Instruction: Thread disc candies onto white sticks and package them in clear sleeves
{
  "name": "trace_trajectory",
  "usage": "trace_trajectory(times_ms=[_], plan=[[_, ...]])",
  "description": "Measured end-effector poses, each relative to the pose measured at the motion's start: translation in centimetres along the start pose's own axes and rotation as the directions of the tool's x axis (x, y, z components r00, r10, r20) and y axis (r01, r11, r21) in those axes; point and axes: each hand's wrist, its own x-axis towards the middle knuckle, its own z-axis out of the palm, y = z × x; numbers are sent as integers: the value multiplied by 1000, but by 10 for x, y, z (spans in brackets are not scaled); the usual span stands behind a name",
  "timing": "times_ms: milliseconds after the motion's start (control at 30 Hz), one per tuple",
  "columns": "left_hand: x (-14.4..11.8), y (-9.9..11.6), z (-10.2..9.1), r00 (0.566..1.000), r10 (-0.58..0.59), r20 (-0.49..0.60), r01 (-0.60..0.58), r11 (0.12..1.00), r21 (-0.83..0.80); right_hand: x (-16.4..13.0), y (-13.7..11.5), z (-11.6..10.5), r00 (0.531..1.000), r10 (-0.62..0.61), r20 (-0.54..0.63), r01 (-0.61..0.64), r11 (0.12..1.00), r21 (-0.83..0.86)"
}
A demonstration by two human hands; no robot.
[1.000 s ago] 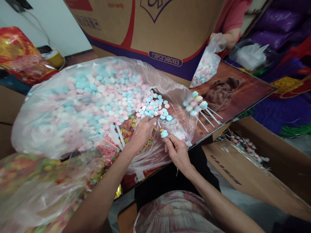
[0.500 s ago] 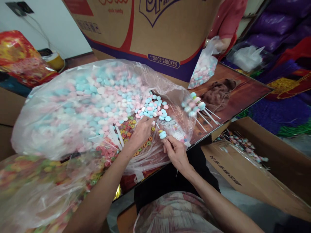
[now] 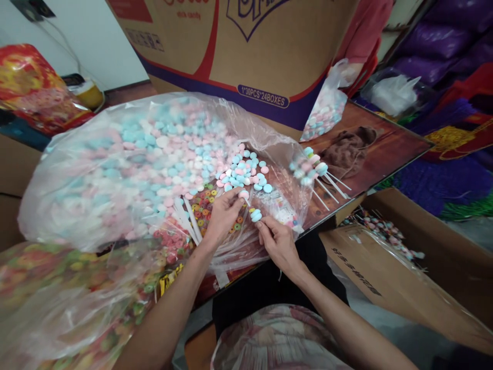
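Observation:
A big clear plastic bag full of pink, blue and white round candies lies on the table. My left hand pinches a pink candy at the bag's open mouth, just above the stick. My right hand holds a white stick with blue and white candies threaded on it. Small coloured ring candies and loose white sticks lie under my left hand. Several finished candy sticks rest on the table to the right.
A large cardboard box stands behind the bag. Another person in a red top holds a smaller candy bag at the back right. A brown cloth lies on the table. An open carton with finished sticks stands at the right.
My left hand has drawn back from the loose candy pile with a pink candy and brought it next to the stick. My right hand has stayed almost in place.

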Motion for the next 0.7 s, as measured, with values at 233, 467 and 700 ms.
trace_trajectory(times_ms=[233,467,700], plan=[[-5,-5,-2,969,247,-5,-223,882,414,8,-4,-5,991,87,98,-93,994,62],[-14,2,5,940,327,93,-314,732,605,7,-6,-3,985,157,75,-170,960,223],[-28,4,13,951,272,145,-305,766,565,6,0,0,993,115,-10,-111,973,204]])
